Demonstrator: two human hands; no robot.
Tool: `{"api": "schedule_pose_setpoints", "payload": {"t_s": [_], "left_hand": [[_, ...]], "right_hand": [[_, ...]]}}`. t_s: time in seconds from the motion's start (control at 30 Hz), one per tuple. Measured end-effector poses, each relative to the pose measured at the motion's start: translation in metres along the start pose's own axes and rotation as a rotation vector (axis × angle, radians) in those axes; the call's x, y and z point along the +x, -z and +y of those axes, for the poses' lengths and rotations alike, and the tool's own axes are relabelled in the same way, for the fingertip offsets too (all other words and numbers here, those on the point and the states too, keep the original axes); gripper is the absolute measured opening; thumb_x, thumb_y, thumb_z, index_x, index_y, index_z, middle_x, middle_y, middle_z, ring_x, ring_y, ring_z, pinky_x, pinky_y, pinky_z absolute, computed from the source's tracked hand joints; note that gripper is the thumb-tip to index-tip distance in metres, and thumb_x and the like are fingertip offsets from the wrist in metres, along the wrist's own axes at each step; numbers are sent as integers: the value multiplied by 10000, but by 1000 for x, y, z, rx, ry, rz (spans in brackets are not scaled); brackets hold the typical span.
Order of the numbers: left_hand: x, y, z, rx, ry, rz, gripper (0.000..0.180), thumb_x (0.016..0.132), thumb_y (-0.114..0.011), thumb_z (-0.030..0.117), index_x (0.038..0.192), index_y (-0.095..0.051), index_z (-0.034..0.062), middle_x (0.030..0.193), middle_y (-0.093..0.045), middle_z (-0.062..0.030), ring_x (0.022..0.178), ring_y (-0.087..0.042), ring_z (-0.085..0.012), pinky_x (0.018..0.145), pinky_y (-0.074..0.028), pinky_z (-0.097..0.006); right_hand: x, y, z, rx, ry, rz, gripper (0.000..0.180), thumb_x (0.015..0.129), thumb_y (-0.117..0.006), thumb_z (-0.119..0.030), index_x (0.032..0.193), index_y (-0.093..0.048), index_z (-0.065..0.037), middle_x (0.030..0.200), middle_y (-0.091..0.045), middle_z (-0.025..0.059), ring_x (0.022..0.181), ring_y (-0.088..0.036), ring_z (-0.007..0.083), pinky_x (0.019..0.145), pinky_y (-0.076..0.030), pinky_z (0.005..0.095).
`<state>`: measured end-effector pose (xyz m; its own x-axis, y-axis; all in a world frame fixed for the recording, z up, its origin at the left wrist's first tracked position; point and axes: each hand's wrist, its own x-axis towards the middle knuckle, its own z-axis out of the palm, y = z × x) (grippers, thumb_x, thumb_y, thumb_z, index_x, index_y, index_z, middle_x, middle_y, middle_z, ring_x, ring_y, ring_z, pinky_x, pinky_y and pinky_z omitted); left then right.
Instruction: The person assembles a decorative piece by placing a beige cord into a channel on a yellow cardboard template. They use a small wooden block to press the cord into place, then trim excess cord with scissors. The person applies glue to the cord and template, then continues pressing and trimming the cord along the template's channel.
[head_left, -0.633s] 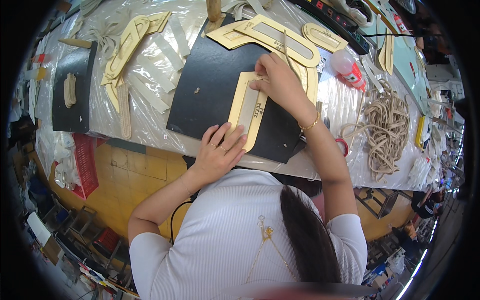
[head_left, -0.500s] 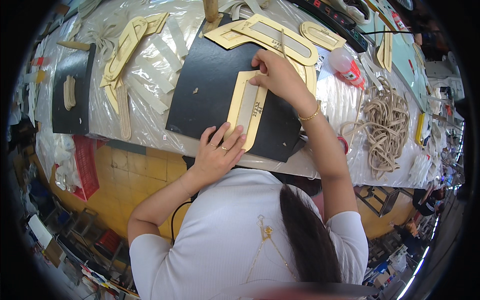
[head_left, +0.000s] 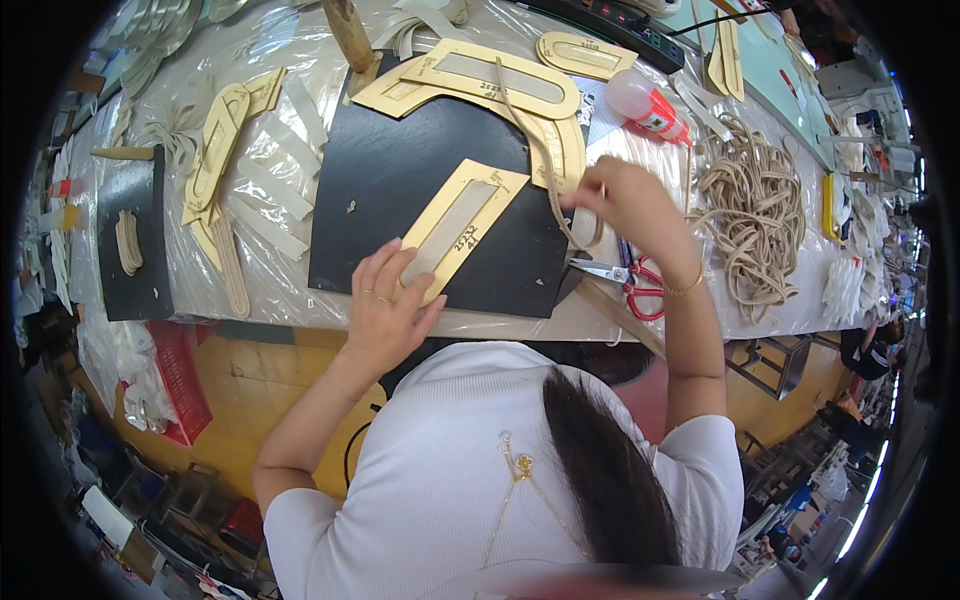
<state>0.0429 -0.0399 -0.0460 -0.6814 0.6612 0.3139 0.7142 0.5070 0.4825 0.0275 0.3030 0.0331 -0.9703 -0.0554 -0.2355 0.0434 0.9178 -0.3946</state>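
Note:
A cream card template (head_left: 487, 185) with handwritten marks lies tilted on the black board (head_left: 375, 190). A grey strip (head_left: 455, 220) shows in its long slot. My left hand (head_left: 388, 298) rests on the template's near end, fingers spread and pressing down. To the right, my right hand (head_left: 640, 205) is closed, thumb and fingers pinched at a flat beige cord (head_left: 545, 180). This cord runs down from the stacked templates and curls below the hand; the exact grip is partly hidden. Just below lie red-handled scissors (head_left: 642, 285), blades toward the board.
More cream templates (head_left: 490, 75) lie stacked at the board's far edge beside a wooden handle (head_left: 348, 35). A red-and-clear bottle (head_left: 650, 108) lies behind my right hand. A tangled cord pile (head_left: 750, 210) is at right. Leftward sit pale strips (head_left: 270, 230) and a smaller black board (head_left: 130, 285).
My right hand has left the template's far end and moved right and nearer, to the cord. The template has turned clockwise under my left hand. The scissors have come into sight.

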Motion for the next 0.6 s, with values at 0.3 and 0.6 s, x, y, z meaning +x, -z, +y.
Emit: {"api": "schedule_pose_setpoints", "payload": {"t_s": [0.3, 0.6], "left_hand": [[46, -14, 60, -660, 244, -38, 390, 851, -794, 193, 1195, -674, 55, 1303, -562, -178, 1219, -566, -296, 989, -476, -371], [60, 17, 48, -1349, 837, -268, 264, 985, -647, 90, 1208, -657, -53, 868, -715, -121, 749, -679, -155, 696, -537, -262]], "right_hand": [[-38, -23, -27, 1117, -202, -110, 144, 953, -695, -143, 936, -631, -15, 866, -697, 69, 737, -710, 132, 632, -547, 253], [-39, -27, -24, 1572, -116, 343, 122, 984, -636, -83, 1024, -557, 0, 883, -715, 130, 782, -750, 205, 635, -592, 271]]}}
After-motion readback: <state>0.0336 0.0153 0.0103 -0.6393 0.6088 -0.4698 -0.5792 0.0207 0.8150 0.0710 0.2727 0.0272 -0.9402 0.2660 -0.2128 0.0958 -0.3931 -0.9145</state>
